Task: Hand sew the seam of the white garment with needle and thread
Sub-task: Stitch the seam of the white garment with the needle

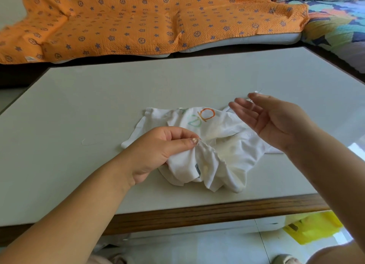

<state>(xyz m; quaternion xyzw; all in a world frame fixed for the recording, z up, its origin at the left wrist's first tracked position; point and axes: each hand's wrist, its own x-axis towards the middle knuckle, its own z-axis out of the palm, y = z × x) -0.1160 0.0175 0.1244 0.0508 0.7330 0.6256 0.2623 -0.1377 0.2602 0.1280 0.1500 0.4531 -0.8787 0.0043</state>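
A short scrap of thread lies on the desk to the left. Beside it the left hand pinches a puckered edge of the white garment, which sits crumpled mid-desk, between thumb and forefinger. To the right, the right hand is lifted above the cloth, thumb and forefinger apparently nipping the needle, the other fingers spread. This looks like the middle of a stitch with thread drawn out, but the thread and finished stitches are too fine to see, so how much seam is left is unclear
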